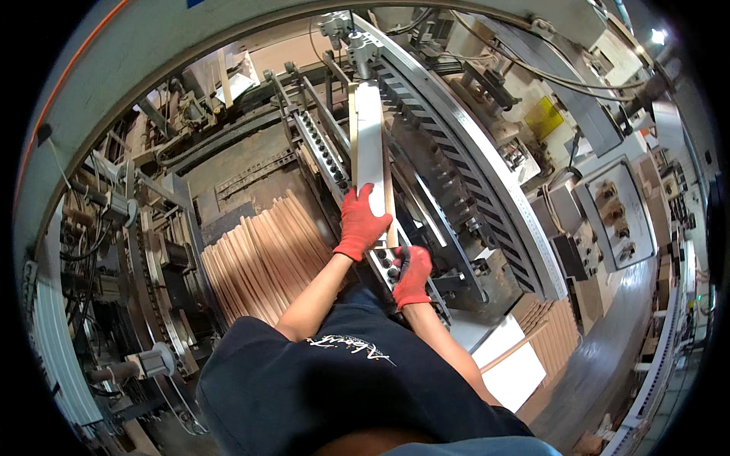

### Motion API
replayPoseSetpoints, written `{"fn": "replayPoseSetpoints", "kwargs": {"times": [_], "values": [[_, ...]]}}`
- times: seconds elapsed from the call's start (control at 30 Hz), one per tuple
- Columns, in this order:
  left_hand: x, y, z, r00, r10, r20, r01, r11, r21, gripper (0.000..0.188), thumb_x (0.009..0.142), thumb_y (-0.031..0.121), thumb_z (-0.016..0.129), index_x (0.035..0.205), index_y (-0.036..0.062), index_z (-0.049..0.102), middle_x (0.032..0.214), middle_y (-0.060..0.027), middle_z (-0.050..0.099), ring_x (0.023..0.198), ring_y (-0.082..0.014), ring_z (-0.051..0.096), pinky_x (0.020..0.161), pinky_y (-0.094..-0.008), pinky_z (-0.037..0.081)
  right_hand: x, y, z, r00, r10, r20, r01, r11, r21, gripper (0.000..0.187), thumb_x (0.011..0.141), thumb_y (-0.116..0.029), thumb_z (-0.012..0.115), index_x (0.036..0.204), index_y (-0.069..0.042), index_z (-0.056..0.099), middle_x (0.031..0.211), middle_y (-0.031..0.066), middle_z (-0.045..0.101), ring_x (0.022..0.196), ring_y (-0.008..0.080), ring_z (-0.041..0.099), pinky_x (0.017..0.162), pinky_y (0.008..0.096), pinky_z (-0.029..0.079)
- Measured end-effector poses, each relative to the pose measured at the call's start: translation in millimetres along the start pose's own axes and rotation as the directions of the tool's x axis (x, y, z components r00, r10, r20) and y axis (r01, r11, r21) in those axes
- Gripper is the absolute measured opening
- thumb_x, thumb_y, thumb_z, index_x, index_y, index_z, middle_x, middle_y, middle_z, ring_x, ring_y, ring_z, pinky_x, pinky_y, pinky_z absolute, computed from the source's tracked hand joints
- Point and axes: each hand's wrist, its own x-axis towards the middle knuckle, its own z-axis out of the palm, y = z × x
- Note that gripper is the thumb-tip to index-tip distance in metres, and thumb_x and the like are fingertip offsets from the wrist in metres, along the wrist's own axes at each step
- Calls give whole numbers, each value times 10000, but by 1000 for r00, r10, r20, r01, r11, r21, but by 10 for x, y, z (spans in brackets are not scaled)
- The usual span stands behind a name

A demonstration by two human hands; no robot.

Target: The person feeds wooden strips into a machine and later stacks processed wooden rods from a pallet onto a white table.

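My left hand (363, 222), in a red glove, lies with its fingers stretched out on a long white bar (370, 137) that runs away from me. A light wooden strip (390, 190) shows along the bar's right side, and a paler strip (353, 114) along its left. By the near end of the bar, my right hand (413, 275), also in a red glove with dark fingertips, is closed. What its fingers hold, if anything, cannot be made out. Beneath both hands runs a metal rail (322, 148) with a row of black round knobs.
Many narrow wooden strips (262, 254) lie side by side at the left. A curved metal beam with slats (464, 159) arcs along the right. More wooden pieces (555, 342) and a white sheet (513, 368) are at lower right. A control box (617, 213) stands farther right.
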Motion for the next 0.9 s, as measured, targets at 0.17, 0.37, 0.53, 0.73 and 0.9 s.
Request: {"fn": "replayPoseSetpoints", "kwargs": {"times": [0.17, 0.37, 0.53, 0.73, 0.9], "values": [[-14, -20, 6, 997, 77, 22, -78, 996, 37, 826, 667, 316, 773, 1379, 43, 456, 1282, -292, 505, 1243, -449, 449, 1092, -496, 357, 544, -179, 136, 680, -668, 303, 686, 433, -585, 241, 870, -185, 677, 1022, -19, 589, 925, 126, 651, 880, 269, 651, 783, 376, 503], [-115, -3, -77, 994, 106, 10, -107, 991, 84, 887, 684, 330, 744, 1429, 5, 389, 1299, -279, 497, 1233, -444, 452, 1089, -510, 341, 834, -271, 430, 795, -423, 436, 593, 387, -706, 459, 862, -319, 611, 1234, -57, 551, 1028, 202, 701, 952, 399, 668, 832, 479, 508], [-150, 50, -132, 995, 86, 56, -91, 990, 103, 899, 694, 315, 749, 1433, -28, 369, 1307, -260, 519, 1249, -431, 453, 1089, -489, 353, 1000, -320, 307, 867, -355, 349, 484, 433, -761, 446, 911, -241, 449, 1317, -63, 498, 1146, 274, 647, 1044, 455, 619, 893, 521, 476], [-196, -75, -108, 997, 55, 58, -62, 990, 127, 941, 705, 395, 770, 1467, 32, 352, 1353, -288, 480, 1290, -440, 430, 1100, -514, 328, 429, -350, -197, 709, -517, 480, 596, 75, -800, 480, 914, -384, 607, 1286, -85, 551, 1050, 192, 659, 950, 413, 623, 814, 504, 498], [-176, -44, -136, 995, 10, 102, -18, 996, 84, 971, 710, 442, 775, 1488, 64, 335, 1435, -301, 421, 1354, -437, 382, 1126, -520, 293, 520, -172, -427, 771, -417, 482, 475, -129, -871, 498, 857, -422, 643, 1202, -64, 610, 1044, 116, 678, 968, 345, 596, 809, 478, 480]]}}
